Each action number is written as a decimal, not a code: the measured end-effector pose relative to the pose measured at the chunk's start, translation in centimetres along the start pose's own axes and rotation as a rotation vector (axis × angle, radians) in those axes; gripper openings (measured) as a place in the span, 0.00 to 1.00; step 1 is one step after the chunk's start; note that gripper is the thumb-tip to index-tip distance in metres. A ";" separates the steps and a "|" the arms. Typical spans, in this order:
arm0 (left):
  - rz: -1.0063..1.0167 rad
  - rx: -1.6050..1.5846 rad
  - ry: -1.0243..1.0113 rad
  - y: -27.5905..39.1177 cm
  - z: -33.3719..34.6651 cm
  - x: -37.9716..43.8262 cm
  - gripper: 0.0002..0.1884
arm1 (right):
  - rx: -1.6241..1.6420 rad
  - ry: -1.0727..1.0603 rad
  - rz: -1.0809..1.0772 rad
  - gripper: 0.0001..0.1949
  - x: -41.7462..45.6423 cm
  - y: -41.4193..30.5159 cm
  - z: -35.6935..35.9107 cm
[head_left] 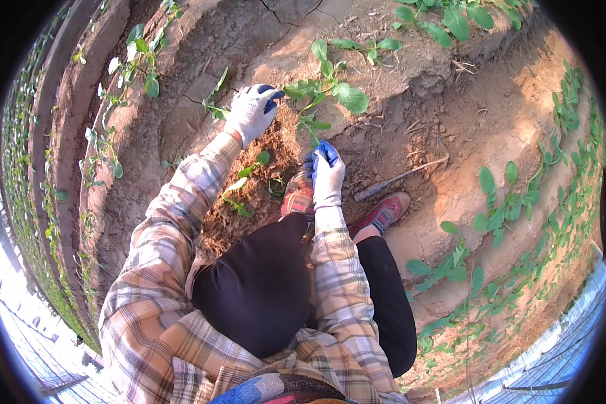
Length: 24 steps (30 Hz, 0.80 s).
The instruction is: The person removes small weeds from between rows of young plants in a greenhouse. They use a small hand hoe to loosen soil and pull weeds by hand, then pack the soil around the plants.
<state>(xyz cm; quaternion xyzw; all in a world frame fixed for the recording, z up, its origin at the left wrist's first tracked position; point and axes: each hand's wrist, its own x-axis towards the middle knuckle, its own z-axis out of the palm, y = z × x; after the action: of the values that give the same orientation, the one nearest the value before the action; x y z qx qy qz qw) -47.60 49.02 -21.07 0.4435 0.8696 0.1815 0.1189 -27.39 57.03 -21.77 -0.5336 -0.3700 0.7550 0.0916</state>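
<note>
Both my hands wear white gloves with blue-coated fingers. My left hand [255, 112] is at the left edge of a leafy green seedling [328, 91], its fingertips beside a leaf and a gap between forefinger and thumb. Just below the same plant is my right hand [328, 170], fingers bent together. A low leaf meets its fingertips; whether they pinch it is hidden. Loose, darker soil [270, 144] lies beneath my left wrist. On it rests a small plant [242, 177] with drooping leaves, left of my shoe [299, 194].
A long-handled hand hoe [401, 178] lies on the soil right of my right hand, near my other shoe [384, 212]. More seedlings [502, 212] grow along the right, with planted rows [126, 76] at left. Cracked soil [293, 25] stretches ahead.
</note>
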 end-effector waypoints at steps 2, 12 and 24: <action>-0.086 -0.268 -0.192 -0.2 -0.3 0.9 0.13 | -0.107 0.002 -0.094 0.13 0.5 1.1 -0.5; -0.301 -0.340 -0.845 1.6 0.3 6.0 0.24 | -0.873 0.080 -0.528 0.16 -1.5 0.2 0.0; -0.148 0.068 -0.931 4.3 0.5 7.9 0.18 | -0.960 0.094 -0.608 0.17 -1.3 0.8 -0.2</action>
<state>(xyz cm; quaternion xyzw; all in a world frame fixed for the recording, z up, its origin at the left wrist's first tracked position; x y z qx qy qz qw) -48.83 57.91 -20.05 0.4184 0.7584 -0.0742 0.4942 -26.51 55.89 -21.37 -0.4179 -0.8041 0.4173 0.0686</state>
